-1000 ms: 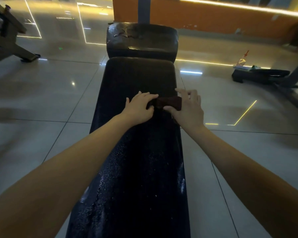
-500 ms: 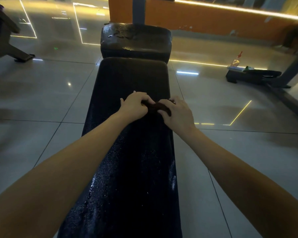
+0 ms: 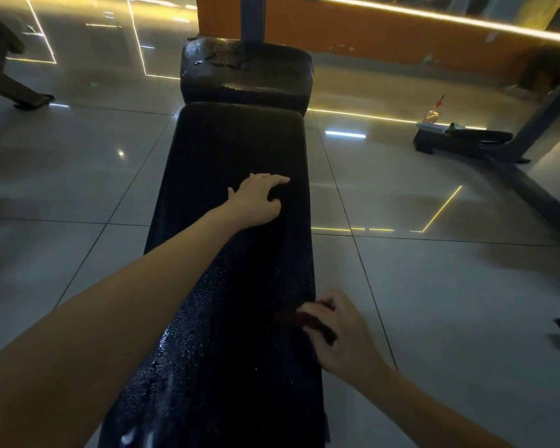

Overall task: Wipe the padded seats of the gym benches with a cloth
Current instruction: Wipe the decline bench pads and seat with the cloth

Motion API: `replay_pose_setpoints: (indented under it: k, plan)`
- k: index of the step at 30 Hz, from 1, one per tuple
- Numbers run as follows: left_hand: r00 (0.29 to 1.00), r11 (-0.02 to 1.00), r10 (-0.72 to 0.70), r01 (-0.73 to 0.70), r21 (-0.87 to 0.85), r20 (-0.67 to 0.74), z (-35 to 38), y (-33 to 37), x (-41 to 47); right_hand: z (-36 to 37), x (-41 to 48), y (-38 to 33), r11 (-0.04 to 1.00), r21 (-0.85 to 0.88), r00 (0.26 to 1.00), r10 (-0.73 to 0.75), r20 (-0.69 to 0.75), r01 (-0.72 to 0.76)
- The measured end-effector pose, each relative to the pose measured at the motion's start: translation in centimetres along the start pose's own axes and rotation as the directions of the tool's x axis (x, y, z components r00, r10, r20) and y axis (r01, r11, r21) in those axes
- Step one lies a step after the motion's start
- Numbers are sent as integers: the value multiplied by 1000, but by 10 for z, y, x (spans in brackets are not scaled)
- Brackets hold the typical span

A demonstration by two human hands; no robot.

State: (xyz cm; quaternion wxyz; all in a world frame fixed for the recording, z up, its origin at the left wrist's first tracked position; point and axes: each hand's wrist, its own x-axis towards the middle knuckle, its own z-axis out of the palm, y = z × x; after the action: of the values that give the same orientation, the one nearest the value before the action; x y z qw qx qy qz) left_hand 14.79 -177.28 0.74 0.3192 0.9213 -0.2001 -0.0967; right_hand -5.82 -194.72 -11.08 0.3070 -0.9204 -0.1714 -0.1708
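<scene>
Cloth (image 3: pixel 311 321) has slid back along the bench (image 3: pixel 240 150) in the right hand (image 3: pixel 345 339).

Bench (image 3: pixel 240 147) open between left hand (image 3: pixel 256 198) and right hand (image 3: pixel 340 334) gripping cloth (image 3: pixel 307 320); raised end pad (image 3: pixel 246 72), upright post (image 3: pixel 252 17) close the far end; tiled floor (image 3: pixel 78 163) open either side

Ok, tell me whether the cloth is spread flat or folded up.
Folded up, not spread: the cloth shows as a narrow dark-red strip pinched in the right hand at the bench pad's right edge.
</scene>
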Motion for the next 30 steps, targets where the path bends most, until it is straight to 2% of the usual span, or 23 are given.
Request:
replay_pose_setpoints:
  k: [4,7,9,12,16,19,25,30]
  plan:
    - [1000,997,1,-1,82,3,5,4,-2,0,-33,-9,995,44,995,-90,52,88]
    - [1000,990,11,-12,140,5,13,1,-1,-1,-22,-2,986,12,985,-165,54,164]
    - [999,981,27,-32,192,30,16,-1,-2,-1,3,4,992,-41,993,-122,2,122]
    - [997,969,35,-50,242,65,16,-4,-4,0,62,15,994,-104,989,16,-150,-32]
    - [995,959,52,-74,272,88,11,-5,-6,-2,96,23,997,-74,988,19,-152,-31]
    - [989,954,84,-115,278,120,6,-11,-10,1,62,17,999,-44,989,3,-150,-9]
    - [985,954,123,-151,258,122,1,-15,-12,11,-60,-15,996,79,999,-51,2,50]
    - [988,950,130,-148,277,82,5,-16,-8,11,-51,-9,993,81,995,-90,41,87]
